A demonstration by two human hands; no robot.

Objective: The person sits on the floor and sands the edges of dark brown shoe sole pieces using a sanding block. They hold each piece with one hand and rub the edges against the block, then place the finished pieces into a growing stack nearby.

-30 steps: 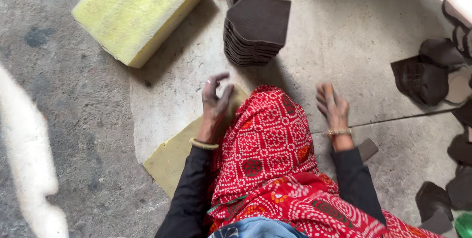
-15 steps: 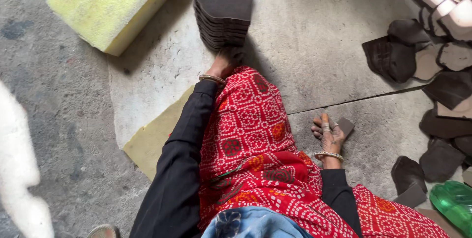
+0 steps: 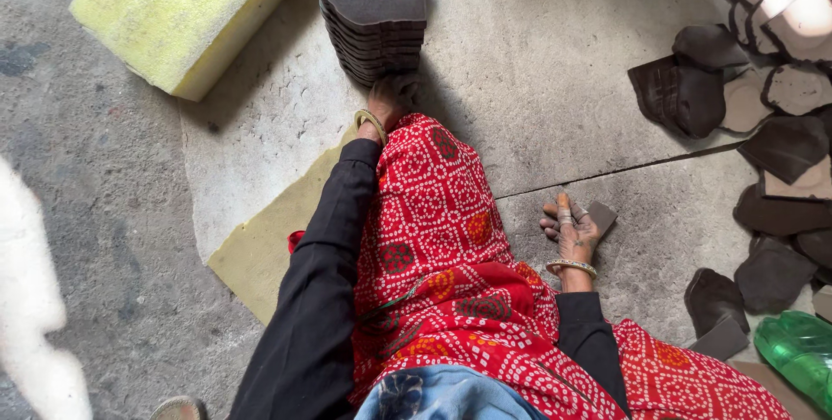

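My left hand reaches forward past my red patterned knee and grips the near bottom edge of a tall stack of dark grey cut pieces. A gold bangle sits on that wrist. My right hand rests flat on the concrete floor to the right, fingers spread, touching a small grey scrap beside it. The fingertips of the left hand are partly hidden under the stack.
A thick yellow foam block lies at the upper left. A flat yellow sheet lies under my left arm. Several dark cut pieces are scattered at the right, with a green plastic bottle at the lower right.
My left hand moved forward from the yellow sheet to the dark stack and took hold of it. My right hand dropped lower onto the floor by the small scrap.
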